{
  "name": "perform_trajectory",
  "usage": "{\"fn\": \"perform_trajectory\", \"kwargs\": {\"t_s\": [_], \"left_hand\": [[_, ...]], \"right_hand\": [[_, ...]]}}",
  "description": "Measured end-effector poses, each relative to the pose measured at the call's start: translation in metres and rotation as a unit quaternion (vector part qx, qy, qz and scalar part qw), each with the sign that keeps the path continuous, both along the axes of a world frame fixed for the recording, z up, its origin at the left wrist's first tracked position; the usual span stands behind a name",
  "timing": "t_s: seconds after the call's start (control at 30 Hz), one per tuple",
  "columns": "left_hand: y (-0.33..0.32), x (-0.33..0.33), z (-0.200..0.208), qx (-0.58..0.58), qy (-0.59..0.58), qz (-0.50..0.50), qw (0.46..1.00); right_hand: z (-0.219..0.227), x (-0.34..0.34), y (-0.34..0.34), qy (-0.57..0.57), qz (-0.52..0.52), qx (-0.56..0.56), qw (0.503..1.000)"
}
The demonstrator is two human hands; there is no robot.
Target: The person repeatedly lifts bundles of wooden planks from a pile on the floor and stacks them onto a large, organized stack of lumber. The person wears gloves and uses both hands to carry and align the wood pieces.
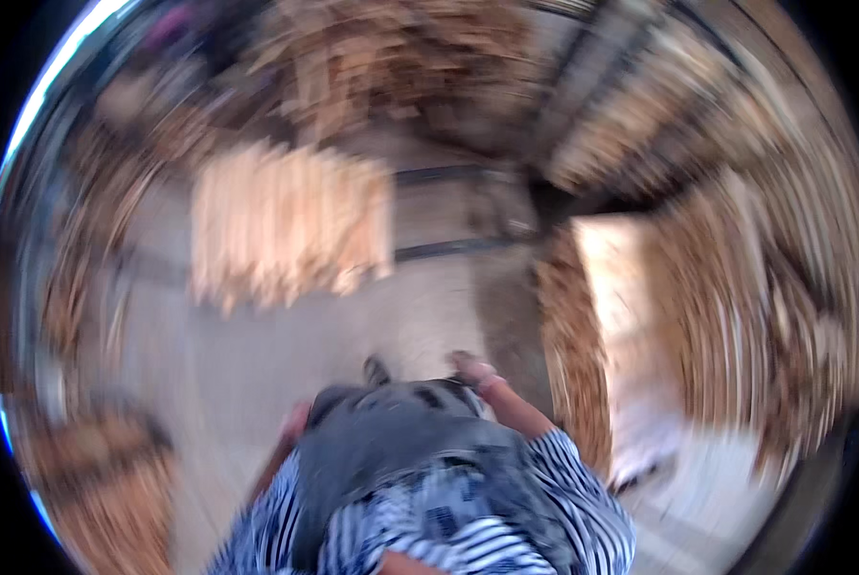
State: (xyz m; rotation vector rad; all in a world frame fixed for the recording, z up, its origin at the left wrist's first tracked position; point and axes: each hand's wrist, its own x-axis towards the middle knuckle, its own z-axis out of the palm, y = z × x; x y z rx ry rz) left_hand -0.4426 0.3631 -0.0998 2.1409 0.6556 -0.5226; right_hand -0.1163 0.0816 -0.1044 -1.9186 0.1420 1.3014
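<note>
My right hand (471, 368) hangs in front of my right hip, a pale band at its wrist. Its fingers are smeared by motion, and no held thing can be made out. My left hand (297, 419) is beside the left edge of my dark grey apron (391, 431), mostly hidden and blurred. Both arms come out of striped sleeves. Ahead and to the left lies a block of light wooden slats (290, 220), stacked side by side with uneven ends. Neither hand touches it. The whole picture is streaked by motion.
On the right stand tall stacks of wooden strips (717, 307), with a brightly lit pale surface (621, 297) among them. A heap of wood pieces (381, 57) lies at the far side. Another bundle of wood (113, 489) is at the near left. Grey floor (353, 331) lies between.
</note>
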Motion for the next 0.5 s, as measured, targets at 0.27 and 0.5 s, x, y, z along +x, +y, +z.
{"fn": "perform_trajectory", "kwargs": {"t_s": [0.27,0.5], "left_hand": [[0.071,-0.04,-0.057,-0.102,0.18,0.124,0.97],[0.136,-0.004,-0.056,-0.088,0.16,0.157,0.971]], "right_hand": [[0.01,-0.036,0.137,-0.123,0.267,-0.011,0.956],[-0.085,0.006,0.194,-0.18,0.464,-0.011,0.867]]}}
